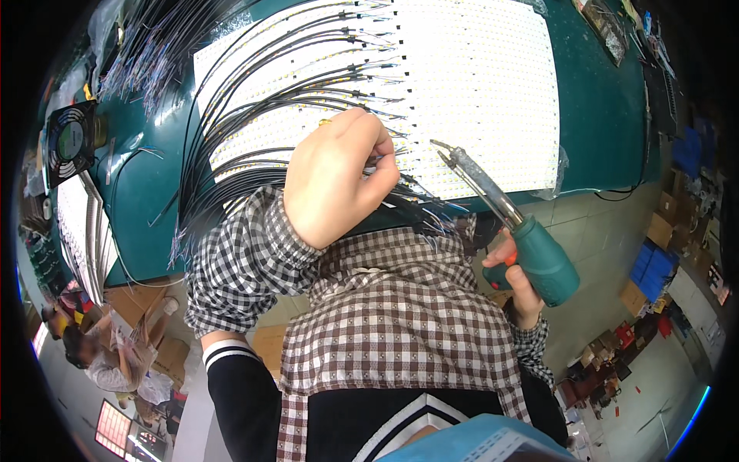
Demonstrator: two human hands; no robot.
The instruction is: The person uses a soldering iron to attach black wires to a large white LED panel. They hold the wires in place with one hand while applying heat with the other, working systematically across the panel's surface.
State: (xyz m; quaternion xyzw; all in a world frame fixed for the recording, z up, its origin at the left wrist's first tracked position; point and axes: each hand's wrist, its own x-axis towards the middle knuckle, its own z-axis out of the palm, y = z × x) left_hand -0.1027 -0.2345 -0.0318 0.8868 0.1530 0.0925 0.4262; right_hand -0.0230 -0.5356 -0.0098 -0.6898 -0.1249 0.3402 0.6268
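Observation:
My right hand (523, 292) is wrapped around the handle of a green soldering gun (545, 262). The gun's long metal tip points up and to the left, over the white LED panel (493, 100). Closed in a pinch, my left hand (339, 181) is above the panel's near part, by the row of black cables (254, 165). Whatever its fingertips hold is hidden behind the fingers. Thin coloured wire ends (369, 77) fan out from several cables along the middle of the panel. More loose wire ends (439, 219) hang at the panel's near edge, below my left hand.
A green table (608, 123) carries the panel. A bundle of black cables (165, 46) lies at the far left, near a small fan (71, 142). White strips (85, 231) stand below the fan. Another person (115, 354) sits at the lower left; boxes (654, 262) are at right.

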